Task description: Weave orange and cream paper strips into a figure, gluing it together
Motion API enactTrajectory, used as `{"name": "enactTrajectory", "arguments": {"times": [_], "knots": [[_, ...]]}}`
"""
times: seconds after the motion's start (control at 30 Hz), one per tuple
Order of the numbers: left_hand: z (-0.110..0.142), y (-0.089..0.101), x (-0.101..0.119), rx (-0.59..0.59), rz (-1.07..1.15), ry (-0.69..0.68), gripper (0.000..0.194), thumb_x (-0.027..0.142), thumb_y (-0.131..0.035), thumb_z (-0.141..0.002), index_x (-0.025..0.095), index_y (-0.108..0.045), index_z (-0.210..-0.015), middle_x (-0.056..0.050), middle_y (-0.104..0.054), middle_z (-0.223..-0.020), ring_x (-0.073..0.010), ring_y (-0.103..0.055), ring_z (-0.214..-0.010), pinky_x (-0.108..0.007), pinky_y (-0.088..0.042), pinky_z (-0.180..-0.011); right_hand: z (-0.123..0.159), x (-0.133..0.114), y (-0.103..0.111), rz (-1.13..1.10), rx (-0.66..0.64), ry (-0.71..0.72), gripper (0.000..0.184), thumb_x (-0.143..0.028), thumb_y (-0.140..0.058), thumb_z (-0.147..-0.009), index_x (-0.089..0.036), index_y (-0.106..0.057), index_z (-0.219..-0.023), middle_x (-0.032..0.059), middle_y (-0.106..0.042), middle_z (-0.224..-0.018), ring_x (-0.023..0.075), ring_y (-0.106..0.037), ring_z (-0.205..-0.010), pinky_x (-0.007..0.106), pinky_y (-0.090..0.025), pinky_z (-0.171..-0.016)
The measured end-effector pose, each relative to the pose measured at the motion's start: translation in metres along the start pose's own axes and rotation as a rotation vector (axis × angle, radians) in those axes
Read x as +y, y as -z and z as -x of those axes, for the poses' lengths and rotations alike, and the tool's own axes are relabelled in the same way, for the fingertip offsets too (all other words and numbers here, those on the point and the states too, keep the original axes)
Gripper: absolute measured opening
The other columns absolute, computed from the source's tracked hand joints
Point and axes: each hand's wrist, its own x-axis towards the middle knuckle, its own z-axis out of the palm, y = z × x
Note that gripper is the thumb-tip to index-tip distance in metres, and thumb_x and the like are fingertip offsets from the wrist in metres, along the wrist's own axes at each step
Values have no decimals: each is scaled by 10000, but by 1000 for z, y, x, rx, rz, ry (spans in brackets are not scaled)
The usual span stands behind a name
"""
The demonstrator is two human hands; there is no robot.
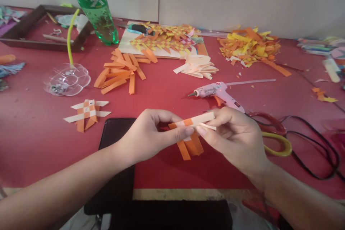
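Note:
Both of my hands hold a small piece woven from orange and cream paper strips (190,134) above the red table (161,90). My left hand (151,134) pinches its left side with thumb and fingers closed. My right hand (234,136) grips its right side, closed round a cream strip that sticks out. Orange strip ends hang down below the fingers. A finished woven piece (86,113) lies on the table to the left.
A pink glue gun (217,91) and scissors (272,136) lie right of my hands, with black cable (318,151). Loose orange strips (120,72), cream strips (198,66), a scrap pile (250,46), woven mats on a board (164,39), a green bottle (93,3), a clear dish (66,79), and a dark phone (115,136) are near.

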Motion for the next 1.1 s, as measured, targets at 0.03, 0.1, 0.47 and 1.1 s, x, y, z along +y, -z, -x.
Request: {"name": "enactTrajectory", "arguments": {"times": [0.03, 0.1, 0.47, 1.1], "knots": [[0, 0, 0, 11, -22, -15, 142, 303, -743, -766, 167, -724, -727, -5, -719, -728, -117, -622, -674, -194, -458, -619, 0, -1, 0, 7, -6, -5, 171, -85, -648, -806, -221, -581, -727, -17, -689, -740, 118, -668, -644, 222, -558, -530], [0, 0, 0, 28, -53, -32, 165, 325, -743, -764, 164, -725, -732, -11, -719, -725, -124, -625, -669, -201, -461, -609, 0, -2, 0, 12, -22, -23, 160, -95, -636, -821, -217, -584, -732, -4, -708, -785, 124, -684, -684, 223, -576, -561], [0, 0, -2, 40, 13, 17, 206, 360, -750, -755, 164, -697, -722, -6, -702, -724, -110, -610, -665, -193, -449, -602, 3, 1, -1, 63, 88, -19, 187, -111, -695, -775, -222, -557, -716, -23, -686, -800, 91, -647, -604, 180, -545, -495], [-1, -1, -1, 60, -206, -14, 301, 433, -665, -809, 152, -687, -702, 4, -606, -622, -100, -490, -575, -210, -353, -501, -1, -5, -2, 107, 131, -227, 241, -239, -735, -751, -255, -517, -851, -69, -626, -677, 102, -663, -562, 166, -466, -393]]}}
